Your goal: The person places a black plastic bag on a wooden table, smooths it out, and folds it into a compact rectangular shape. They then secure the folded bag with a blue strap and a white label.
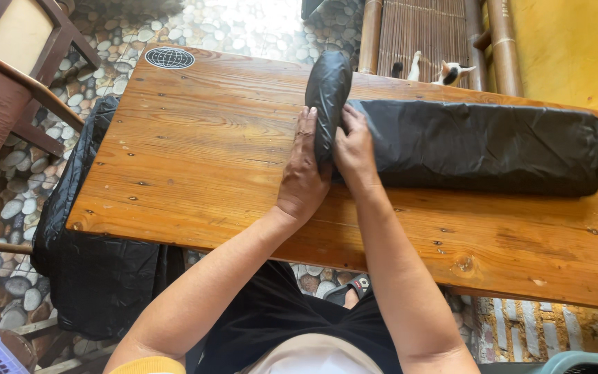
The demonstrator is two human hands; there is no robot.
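1. Rolling the black plastic sheet (pixel 482 145) into a tight roll, right in the middle of the wooden worktop (pixel 195 159).
2. Pressing down with the left hand (pixel 304 176): fingers flat and close together, lying along the left side of the rolled end (pixel 328 93). Not pinching, just pushing.
3. Holding the other side with the right hand (pixel 354 149): fingers bent over the roll where it meets the flat folded part. Thumb hidden, so cannot tell how far that grip goes around.
4. Doing it well, probably:
   - Keep both hands level, so the roll stays straight and does not turn into a cone.
   - Push the air out ahead of the roll. The plastic looks puffy and wrinkled, and trapped air makes a fat, loose roll.
   - Roll slowly, a little at a time. Slippery plastic likes to slide and spring open.
   - Keep the edges of the long folded strip lined up. The strip reaches almost to the right end of the worktop, so lots left to roll.
5. Watching out for more black plastic (pixel 84 242) hanging off the left edge of the worktop, down toward the pebble floor (pixel 8 208).
6. Minding the small cat (pixel 451 71) lying past the far edge, by the bamboo wall (pixel 423 31), well away from the hands.
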